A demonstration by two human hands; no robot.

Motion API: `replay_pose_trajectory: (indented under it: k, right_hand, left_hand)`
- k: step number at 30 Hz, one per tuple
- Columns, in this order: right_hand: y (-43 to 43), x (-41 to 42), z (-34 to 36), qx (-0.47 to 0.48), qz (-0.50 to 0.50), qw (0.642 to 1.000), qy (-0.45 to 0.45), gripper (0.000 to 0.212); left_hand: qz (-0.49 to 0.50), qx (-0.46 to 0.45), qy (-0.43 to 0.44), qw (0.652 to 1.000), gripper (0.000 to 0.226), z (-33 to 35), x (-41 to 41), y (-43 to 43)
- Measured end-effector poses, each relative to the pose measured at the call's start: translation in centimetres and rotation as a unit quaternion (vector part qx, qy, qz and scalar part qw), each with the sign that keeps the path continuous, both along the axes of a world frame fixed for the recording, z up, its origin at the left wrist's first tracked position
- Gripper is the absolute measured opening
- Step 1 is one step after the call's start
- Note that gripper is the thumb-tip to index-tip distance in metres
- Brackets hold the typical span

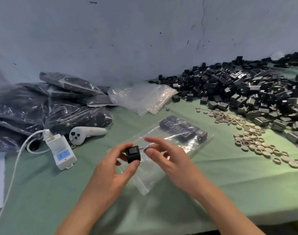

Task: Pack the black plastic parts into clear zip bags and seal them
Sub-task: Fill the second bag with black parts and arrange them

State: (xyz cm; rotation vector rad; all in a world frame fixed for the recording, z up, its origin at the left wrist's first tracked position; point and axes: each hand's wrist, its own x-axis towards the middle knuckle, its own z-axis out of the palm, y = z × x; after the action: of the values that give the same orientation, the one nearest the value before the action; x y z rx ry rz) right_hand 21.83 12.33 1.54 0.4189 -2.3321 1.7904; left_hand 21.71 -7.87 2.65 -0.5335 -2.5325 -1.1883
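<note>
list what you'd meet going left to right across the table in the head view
pile of filled bags → white charger box → white controller → left hand holding a black plastic part → right hand → beige rings → heap of loose black parts

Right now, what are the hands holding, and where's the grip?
The left hand pinches one black plastic part by its sides, between thumb and fingers. The right hand holds nothing.
</note>
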Motion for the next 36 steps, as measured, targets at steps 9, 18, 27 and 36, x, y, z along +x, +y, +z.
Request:
replay_pose_trajectory:
  k: [9,18,27,36]
  right_hand:
    - [6.5,-2.0,-1.6,0.223,-0.316,0.922,0.027,0.040]
    - [9.2,-2.7,-3.9,0.331,-0.332,0.880,-0.077,0.048]
    - [9.5,-2.8,-3.8,0.328,-0.333,0.882,-0.061,0.046]
    - [9.9,-2.8,-3.7,0.295,-0.334,0.893,-0.056,0.047]
  left_hand:
    - [0.152,-0.151,-0.052,0.975,0.032,-4.3,0.8,-4.9]
    - [-0.051,-0.108,-0.093,0.989,0.025,-4.0,-4.2,2.9]
    - [-0.231,-0.089,-0.126,0.961,0.035,-3.8,-8.7,8.9]
    - [-0.175,-0.170,-0.073,0.967,0.032,-3.9,-10.4,13.2]
